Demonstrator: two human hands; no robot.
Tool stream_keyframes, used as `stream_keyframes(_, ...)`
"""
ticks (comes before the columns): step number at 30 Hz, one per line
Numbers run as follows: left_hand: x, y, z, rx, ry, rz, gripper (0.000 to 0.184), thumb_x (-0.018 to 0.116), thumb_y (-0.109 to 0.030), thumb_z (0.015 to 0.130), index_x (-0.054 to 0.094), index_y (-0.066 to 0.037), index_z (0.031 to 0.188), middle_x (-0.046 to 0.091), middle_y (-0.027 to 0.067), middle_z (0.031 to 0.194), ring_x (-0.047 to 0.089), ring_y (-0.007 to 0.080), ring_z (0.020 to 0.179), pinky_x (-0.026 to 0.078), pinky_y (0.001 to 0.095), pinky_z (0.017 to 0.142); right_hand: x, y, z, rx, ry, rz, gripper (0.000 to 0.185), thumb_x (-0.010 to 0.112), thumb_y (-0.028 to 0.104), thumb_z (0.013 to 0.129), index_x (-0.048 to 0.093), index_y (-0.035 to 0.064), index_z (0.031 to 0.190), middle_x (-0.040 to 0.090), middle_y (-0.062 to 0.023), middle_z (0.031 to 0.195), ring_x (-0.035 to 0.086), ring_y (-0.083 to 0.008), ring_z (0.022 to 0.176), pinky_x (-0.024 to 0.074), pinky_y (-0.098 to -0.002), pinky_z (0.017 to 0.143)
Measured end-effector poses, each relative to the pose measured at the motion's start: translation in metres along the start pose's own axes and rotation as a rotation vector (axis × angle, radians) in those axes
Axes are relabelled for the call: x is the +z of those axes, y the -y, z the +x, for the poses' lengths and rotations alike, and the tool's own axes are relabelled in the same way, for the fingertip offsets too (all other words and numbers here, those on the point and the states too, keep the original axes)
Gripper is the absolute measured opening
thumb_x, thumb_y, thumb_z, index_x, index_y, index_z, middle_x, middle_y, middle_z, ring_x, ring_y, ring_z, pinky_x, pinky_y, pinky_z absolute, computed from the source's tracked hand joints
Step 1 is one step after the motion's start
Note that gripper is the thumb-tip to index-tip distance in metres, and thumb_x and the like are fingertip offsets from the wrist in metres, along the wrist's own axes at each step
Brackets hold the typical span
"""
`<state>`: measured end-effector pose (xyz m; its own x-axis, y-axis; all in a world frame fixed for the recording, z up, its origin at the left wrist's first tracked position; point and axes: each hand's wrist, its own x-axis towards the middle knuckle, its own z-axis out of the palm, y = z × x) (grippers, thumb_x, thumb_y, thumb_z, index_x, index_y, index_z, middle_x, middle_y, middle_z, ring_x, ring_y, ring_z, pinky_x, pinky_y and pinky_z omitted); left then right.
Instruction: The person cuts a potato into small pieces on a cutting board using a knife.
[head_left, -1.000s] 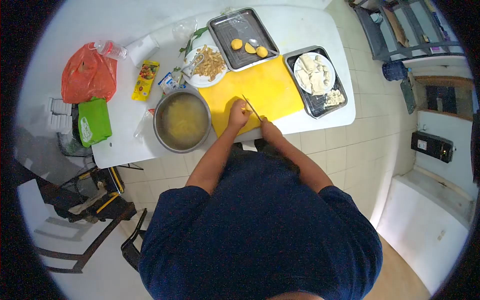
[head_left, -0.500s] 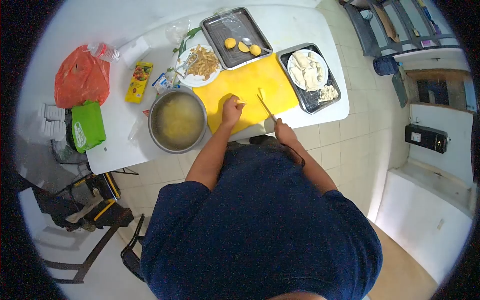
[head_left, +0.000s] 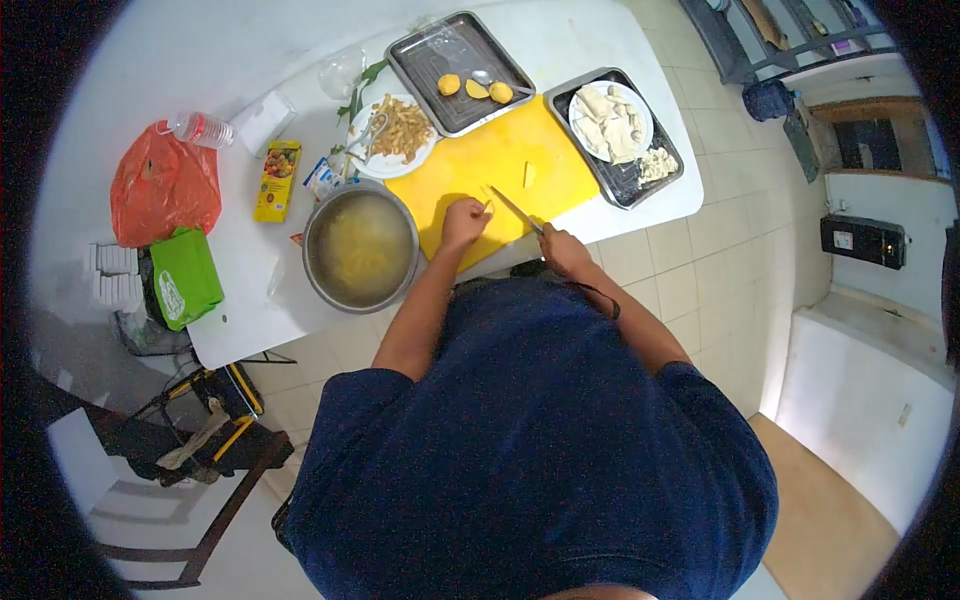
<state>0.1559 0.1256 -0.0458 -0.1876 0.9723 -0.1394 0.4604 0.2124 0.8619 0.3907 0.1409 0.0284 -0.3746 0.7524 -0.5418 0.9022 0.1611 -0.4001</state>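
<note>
My left hand (head_left: 463, 223) is closed on a small pale yellow potato piece (head_left: 489, 207) over the yellow cutting board (head_left: 455, 172). In my right hand (head_left: 564, 249) is the handle of a knife (head_left: 516, 209). Its blade slants up and left, with the tip close to the piece at my left fingers; whether they touch I cannot tell. Another cut potato piece (head_left: 529, 175) lies on the board beyond the blade. Peeled yellow potatoes (head_left: 449, 84), one of them cut, rest with a spoon (head_left: 484, 77) in a dark metal tray (head_left: 433, 63).
A metal pot (head_left: 413, 262) of cloudy water with yellow pieces stands left of the board. Behind it is a plate of brownish pieces (head_left: 405, 131). On the right, a tray (head_left: 668, 131) holds a plate of pale slices (head_left: 611, 127). Bags and a bottle (head_left: 205, 130) sit far left.
The knife has swung left, bringing its tip from near the loose piece to near my left hand. My left hand stays in nearly the same place. The whole view has shifted slightly.
</note>
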Motion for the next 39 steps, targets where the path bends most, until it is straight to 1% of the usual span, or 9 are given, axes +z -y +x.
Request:
stream_keyframes(4, 0.004, 0.004, -0.009, 0.120, -0.051, 0.116, 0.012, 0.061, -0.008, 0.069, 0.063, -0.002, 0.079, 0.061, 0.0181, 0.080, 0.060, 0.0338, 0.078, 0.048, 0.0393, 0.070, -0.004, 0.001, -0.001, -0.018, -0.006, -0.033, 0.028, 0.043, 0.028, 0.094, 0.050, 0.0022, 0.103, 0.063, -0.0266, 0.082, 0.062, -0.0435, 0.080, 0.0486, -0.0530, 0.070)
stream_keyframes(7, -0.001, 0.007, -0.007, 0.085, 0.064, 0.231, 0.011, 0.056, -0.007, 0.071, 0.063, -0.002, 0.078, 0.061, 0.0188, 0.080, 0.059, 0.0361, 0.078, 0.048, 0.0415, 0.070, -0.003, 0.000, 0.006, -0.032, 0.015, -0.077, 0.028, 0.042, 0.028, 0.093, 0.051, 0.0033, 0.102, 0.064, -0.0254, 0.082, 0.063, -0.0430, 0.079, 0.0490, -0.0529, 0.070)
stream_keyframes(10, -0.006, 0.004, -0.010, 0.068, 0.041, 0.066, 0.010, 0.057, -0.007, 0.072, 0.062, -0.002, 0.079, 0.061, 0.0188, 0.082, 0.058, 0.0367, 0.081, 0.047, 0.0429, 0.072, 0.000, -0.001, 0.012, -0.026, -0.015, -0.115, 0.027, 0.043, 0.028, 0.093, 0.051, 0.0036, 0.101, 0.064, -0.0253, 0.081, 0.063, -0.0430, 0.078, 0.0491, -0.0530, 0.070)
stream_keyframes(16, -0.021, -0.014, 0.025, 0.260, -0.082, 0.211, 0.018, 0.057, -0.001, 0.075, 0.064, -0.001, 0.091, 0.060, 0.0191, 0.094, 0.057, 0.0362, 0.090, 0.047, 0.0416, 0.082, -0.017, -0.005, 0.006, 0.008, -0.105, -0.037, 0.027, 0.043, 0.027, 0.093, 0.051, 0.0026, 0.103, 0.065, -0.0251, 0.082, 0.064, -0.0429, 0.077, 0.0510, -0.0539, 0.069)
stream_keyframes(22, -0.001, -0.023, 0.077, 0.371, 0.058, 0.302, 0.024, 0.052, 0.003, 0.077, 0.064, -0.002, 0.097, 0.058, 0.0188, 0.106, 0.053, 0.0339, 0.102, 0.044, 0.0406, 0.089, -0.011, -0.012, 0.002, 0.057, -0.165, 0.082, 0.027, 0.045, 0.028, 0.093, 0.051, 0.0017, 0.096, 0.061, -0.0291, 0.079, 0.060, -0.0472, 0.076, 0.0462, -0.0558, 0.070)
stream_keyframes(28, 0.003, -0.005, 0.103, 0.391, 0.350, 0.477, 0.019, 0.056, -0.003, 0.077, 0.066, -0.003, 0.093, 0.059, 0.0169, 0.100, 0.055, 0.0325, 0.100, 0.046, 0.0405, 0.086, -0.014, -0.020, -0.007, 0.089, -0.175, 0.127, 0.027, 0.045, 0.027, 0.093, 0.051, 0.0001, 0.094, 0.061, -0.0297, 0.078, 0.059, -0.0477, 0.076, 0.0462, -0.0556, 0.070)
stream_keyframes(31, -0.004, -0.020, 0.089, 0.302, 0.214, 0.344, 0.010, 0.059, -0.003, 0.074, 0.068, -0.002, 0.080, 0.063, 0.0176, 0.086, 0.061, 0.0323, 0.088, 0.049, 0.0391, 0.076, -0.004, -0.027, -0.007, 0.038, -0.181, 0.168, 0.027, 0.046, 0.025, 0.093, 0.050, -0.0013, 0.094, 0.061, -0.0296, 0.078, 0.059, -0.0478, 0.075, 0.0465, -0.0551, 0.069)
stream_keyframes(34, 0.013, -0.020, 0.073, 0.032, 0.016, 0.074, 0.007, 0.062, -0.002, 0.072, 0.069, -0.001, 0.071, 0.064, 0.0190, 0.072, 0.065, 0.0316, 0.072, 0.051, 0.0374, 0.065, -0.003, -0.020, -0.002, 0.009, -0.157, 0.135, 0.026, 0.045, 0.023, 0.092, 0.050, -0.0017, 0.095, 0.062, -0.0289, 0.077, 0.061, -0.0467, 0.074, 0.0483, -0.0546, 0.068)
stream_keyframes(39, 0.031, -0.005, 0.067, 0.030, -0.113, -0.005, 0.007, 0.062, -0.002, 0.071, 0.069, -0.001, 0.072, 0.064, 0.0196, 0.071, 0.065, 0.0305, 0.064, 0.052, 0.0358, 0.061, -0.008, 0.001, 0.014, -0.034, -0.105, 0.039, 0.025, 0.043, 0.023, 0.093, 0.049, -0.0011, 0.096, 0.062, -0.0281, 0.075, 0.061, -0.0450, 0.070, 0.0490, -0.0540, 0.065)
